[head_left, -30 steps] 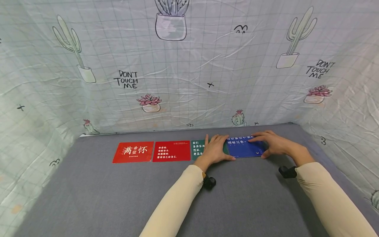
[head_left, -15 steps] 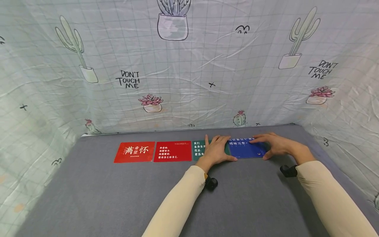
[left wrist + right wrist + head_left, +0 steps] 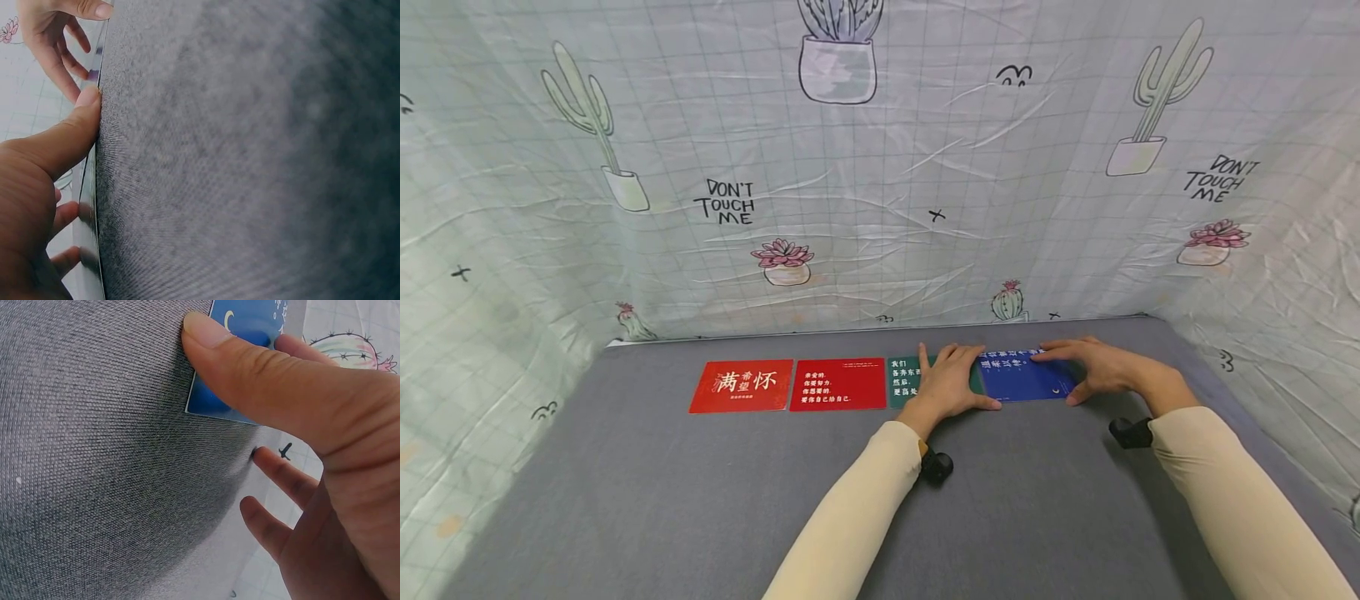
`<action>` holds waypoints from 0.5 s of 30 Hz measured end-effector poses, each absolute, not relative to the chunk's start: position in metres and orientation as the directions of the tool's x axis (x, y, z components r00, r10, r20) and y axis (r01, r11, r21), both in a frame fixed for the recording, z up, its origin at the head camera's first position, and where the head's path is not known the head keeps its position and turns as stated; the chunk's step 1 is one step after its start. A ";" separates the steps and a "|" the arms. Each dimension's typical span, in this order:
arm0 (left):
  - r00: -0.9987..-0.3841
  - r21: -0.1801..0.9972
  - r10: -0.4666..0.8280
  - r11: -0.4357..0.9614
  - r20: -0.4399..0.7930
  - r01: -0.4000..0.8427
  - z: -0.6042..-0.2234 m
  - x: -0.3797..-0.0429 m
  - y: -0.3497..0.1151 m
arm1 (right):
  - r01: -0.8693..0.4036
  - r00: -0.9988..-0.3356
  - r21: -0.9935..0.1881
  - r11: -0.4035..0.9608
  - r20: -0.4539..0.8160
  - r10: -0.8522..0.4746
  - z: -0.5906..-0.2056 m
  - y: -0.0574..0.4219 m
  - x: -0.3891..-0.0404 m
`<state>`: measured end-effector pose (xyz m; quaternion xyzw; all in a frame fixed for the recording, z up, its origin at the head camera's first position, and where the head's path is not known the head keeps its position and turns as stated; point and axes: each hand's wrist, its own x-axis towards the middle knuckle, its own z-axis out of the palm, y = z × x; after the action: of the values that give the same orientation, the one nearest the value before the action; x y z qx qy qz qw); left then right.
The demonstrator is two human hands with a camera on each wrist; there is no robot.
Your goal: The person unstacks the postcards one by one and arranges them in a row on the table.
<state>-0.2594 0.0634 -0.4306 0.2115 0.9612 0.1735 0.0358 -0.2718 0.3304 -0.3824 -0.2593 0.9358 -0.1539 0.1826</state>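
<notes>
Four-sided printed cards lie flat in a row. The blue card point(image 3: 1018, 385), with white writing and a small yellow moon, is at the right end. My left hand point(image 3: 947, 383) spreads over the green card point(image 3: 901, 382), hiding much of it; its thumb touches the near edge by the blue card's left corner, fingertips toward the far edge. My right hand point(image 3: 1105, 371) rests at the blue card's right end. In the right wrist view its thumb point(image 3: 209, 331) lies at the blue card's near edge, index fingertip at the far side, other fingers spread past the card.
Left of the green card lie a dark red card point(image 3: 859, 383) and an orange-red card point(image 3: 741, 387), both with white writing. The grey tabletop point(image 3: 700, 500) ends at a white patterned cloth point(image 3: 887, 208), printed with cacti, which hangs behind and at both sides.
Both hands stay in place on the green and blue cards. The head view has shifted slightly, moving the whole scene a little to the right; the cards keep their arrangement.
</notes>
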 end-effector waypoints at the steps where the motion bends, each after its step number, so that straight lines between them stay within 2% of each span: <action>1: -0.908 0.363 0.420 0.846 0.000 0.391 -0.431 -0.260 0.063 | -0.428 -0.799 -0.385 0.818 -0.262 -0.541 -0.382 0.330 -0.272; 15: -0.906 0.351 0.422 0.848 0.006 0.397 -0.432 -0.260 0.062 | -0.435 -0.804 -0.387 0.813 -0.240 -0.544 -0.384 0.331 -0.271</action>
<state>-0.2600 0.0623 -0.4324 0.2132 0.9605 0.1749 0.0358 -0.2707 0.3313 -0.3841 -0.2612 0.9365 -0.1584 0.1723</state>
